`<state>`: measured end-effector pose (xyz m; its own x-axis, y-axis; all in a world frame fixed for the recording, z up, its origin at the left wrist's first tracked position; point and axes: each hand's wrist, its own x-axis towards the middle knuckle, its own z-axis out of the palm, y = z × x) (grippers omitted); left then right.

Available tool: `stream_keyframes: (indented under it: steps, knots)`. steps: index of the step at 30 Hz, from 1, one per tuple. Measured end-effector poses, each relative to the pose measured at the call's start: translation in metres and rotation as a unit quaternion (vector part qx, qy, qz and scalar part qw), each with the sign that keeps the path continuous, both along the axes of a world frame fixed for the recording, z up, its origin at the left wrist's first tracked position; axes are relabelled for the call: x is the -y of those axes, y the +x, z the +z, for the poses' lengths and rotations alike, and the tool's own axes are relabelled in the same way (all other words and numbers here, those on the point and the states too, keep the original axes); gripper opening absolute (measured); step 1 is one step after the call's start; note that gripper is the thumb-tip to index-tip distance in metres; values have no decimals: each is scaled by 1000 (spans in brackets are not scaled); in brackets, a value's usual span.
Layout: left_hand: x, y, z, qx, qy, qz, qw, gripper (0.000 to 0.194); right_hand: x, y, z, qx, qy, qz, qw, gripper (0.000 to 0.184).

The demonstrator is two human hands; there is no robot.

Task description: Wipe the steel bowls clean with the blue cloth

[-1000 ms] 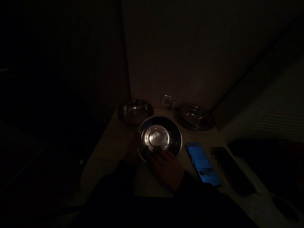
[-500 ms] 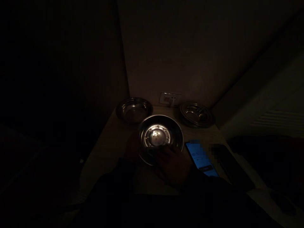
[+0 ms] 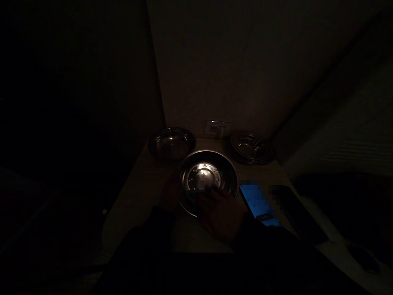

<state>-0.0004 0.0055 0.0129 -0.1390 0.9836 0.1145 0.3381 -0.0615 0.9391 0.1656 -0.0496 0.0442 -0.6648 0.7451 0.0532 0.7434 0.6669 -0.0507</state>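
Head: right hand [image 3: 223, 215] over bowl rim [image 3: 207, 150]

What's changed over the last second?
The steel bowl has shifted slightly right, closer to the lit phone. The right hand has moved a little right with it, fingers still inside. No visible grasp or release, though it's dark. Unchanged: left hand at the bowl's left side, back-left bowl, stacked dishes.

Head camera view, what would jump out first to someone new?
Probably the blue-lit phone, right of centre on the table. Next comes the shiny metal bowl at centre, with the right hand over its near edge and the left hand at its left side. Behind sit a metal dish at left and stacked plates at right.
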Motion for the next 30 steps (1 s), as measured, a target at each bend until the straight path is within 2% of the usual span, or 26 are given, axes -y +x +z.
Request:
stream_keyframes:
  steps: [4,8,10,14,15,19,20,24,25,29,30]
  knots:
    - [1,2,2,47,-22,13,999,37,-13,13,4,14,14,-17,1000,39]
    - [-1,2,1,67,-27,10,997,40,-32,12,7,30,56,-101,993,44]
    - [-2,0,0,48,-33,1,998,40,-31,7,7,29,49,-82,995,44]
    - [-2,-2,-1,-21,-15,7,1000,32,-20,1,5,19,8,16,1000,37]
    - [-2,-2,-1,-24,-8,11,1000,33,-21,2,6,20,8,9,1000,37]
    - [-3,-3,-3,-14,5,-3,1000,37,-30,5,7,22,45,-98,994,42]
    - [-3,-3,-5,-19,5,-3,1000,37,-30,3,6,16,48,-102,994,42]
    - [-5,-4,-10,-24,16,17,999,29,-27,-6,1,-13,34,-3,999,35]
    - [-4,-3,-9,-8,18,16,1000,30,-27,-6,1,-12,34,1,999,35]
    - [-2,1,-1,49,0,-6,999,34,-36,-4,6,2,67,-127,990,42]
    - [-2,1,0,53,-12,-2,999,34,-36,-6,6,0,71,-133,989,42]
